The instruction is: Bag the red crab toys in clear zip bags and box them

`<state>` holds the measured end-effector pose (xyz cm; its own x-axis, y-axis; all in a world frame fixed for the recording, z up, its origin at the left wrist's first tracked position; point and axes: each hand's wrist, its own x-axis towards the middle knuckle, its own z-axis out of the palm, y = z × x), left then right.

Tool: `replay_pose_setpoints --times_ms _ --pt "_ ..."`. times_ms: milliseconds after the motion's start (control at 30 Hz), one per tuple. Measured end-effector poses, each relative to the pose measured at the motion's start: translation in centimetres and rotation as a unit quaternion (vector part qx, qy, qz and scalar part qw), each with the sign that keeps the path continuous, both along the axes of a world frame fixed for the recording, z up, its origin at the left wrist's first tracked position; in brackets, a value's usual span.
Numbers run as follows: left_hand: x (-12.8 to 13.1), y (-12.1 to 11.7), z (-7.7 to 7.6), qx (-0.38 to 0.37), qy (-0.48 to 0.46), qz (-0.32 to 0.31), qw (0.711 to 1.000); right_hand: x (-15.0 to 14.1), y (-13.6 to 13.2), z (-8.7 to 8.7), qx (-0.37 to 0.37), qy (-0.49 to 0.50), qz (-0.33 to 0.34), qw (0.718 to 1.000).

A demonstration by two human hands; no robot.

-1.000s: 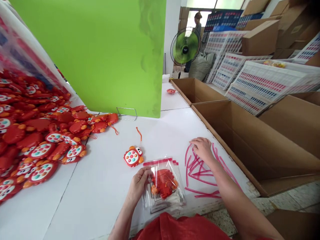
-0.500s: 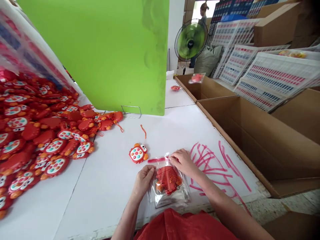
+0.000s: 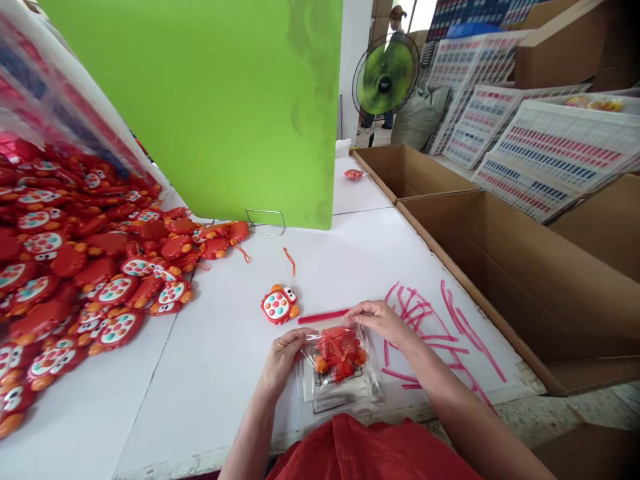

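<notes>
A clear plastic bag (image 3: pixel 341 373) lies on the white table (image 3: pixel 200 400) in front of me, with a red-orange crab-shaped toy (image 3: pixel 340 353) inside. My left hand (image 3: pixel 285 360) pinches the bag's upper left side. My right hand (image 3: pixel 380 320) holds its top edge, and a pink-red adhesive strip (image 3: pixel 323 316) runs along that edge. Just above the bag, a loose toy with coloured buttons and an orange cord (image 3: pixel 279 305) lies apart from both hands. Peeled pink strips (image 3: pixel 425 333) are scattered to the right of my right hand.
A large heap of the same toys (image 3: pixel 90 267) spreads over the table's left side below a green board (image 3: pixel 190 113). Open cardboard boxes (image 3: pixel 500 280) line the right edge. A person (image 3: pixel 397 33) stands far back, near a fan (image 3: pixel 385 77) and stacked white crates (image 3: pixel 565 147).
My right hand has moved left from the pink strips onto the bag's top edge. A bagged toy seen in the air over the far box is gone from view.
</notes>
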<state>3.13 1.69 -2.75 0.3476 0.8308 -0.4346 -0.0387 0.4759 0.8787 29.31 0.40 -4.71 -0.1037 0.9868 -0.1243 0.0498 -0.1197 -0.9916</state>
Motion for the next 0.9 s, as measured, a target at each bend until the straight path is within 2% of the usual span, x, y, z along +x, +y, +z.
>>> replay_pose_setpoints --times_ms 167,333,400,467,500,533,600,633,667,700,733,800,867,900 --pt "0.0 0.0 0.2 0.023 -0.018 -0.001 1.0 0.4 -0.1 0.7 0.017 -0.055 0.021 0.998" --pt "0.5 -0.2 0.3 0.097 0.115 -0.009 0.988 0.8 -0.6 1.9 0.047 -0.081 0.024 0.995" --pt "0.9 -0.3 0.1 0.103 0.14 -0.007 0.985 2.2 -0.9 2.7 0.062 -0.107 -0.008 0.992" --pt "1.4 -0.4 -0.3 0.125 0.173 -0.013 0.977 4.5 -1.2 3.8 0.098 -0.166 -0.105 0.976" --pt "1.6 -0.4 -0.5 0.152 0.206 -0.02 0.966 5.8 -1.4 4.4 0.128 -0.206 -0.182 0.953" --pt "1.9 -0.5 -0.7 0.188 0.249 -0.032 0.95 7.1 -1.6 5.1 0.167 -0.251 -0.271 0.914" --pt "2.6 -0.7 -0.9 0.264 0.339 -0.063 0.901 9.1 -1.7 6.5 0.243 -0.342 -0.422 0.804" --pt "3.1 -0.9 -0.9 0.298 0.382 -0.083 0.871 9.6 -1.7 7.1 0.276 -0.378 -0.467 0.75" --pt "3.6 -1.1 -0.9 0.327 0.425 -0.105 0.837 9.6 -1.4 7.5 0.305 -0.402 -0.487 0.713" --pt "4.1 -1.3 -0.9 0.348 0.469 -0.126 0.802 9.2 -1.1 7.7 0.328 -0.415 -0.48 0.7" --pt "4.6 -1.6 -0.9 0.363 0.512 -0.144 0.765 8.3 -0.6 7.7 0.346 -0.419 -0.452 0.708" --pt "5.5 -1.9 -0.9 0.382 0.579 -0.168 0.701 5.3 0.5 7.2 0.364 -0.408 -0.341 0.764" --pt "6.0 -2.1 -1.0 0.393 0.614 -0.177 0.661 1.3 1.9 6.2 0.361 -0.393 -0.205 0.821" --pt "6.1 -2.1 -1.2 0.399 0.622 -0.178 0.65 -0.8 2.7 5.7 0.36 -0.383 -0.149 0.838"
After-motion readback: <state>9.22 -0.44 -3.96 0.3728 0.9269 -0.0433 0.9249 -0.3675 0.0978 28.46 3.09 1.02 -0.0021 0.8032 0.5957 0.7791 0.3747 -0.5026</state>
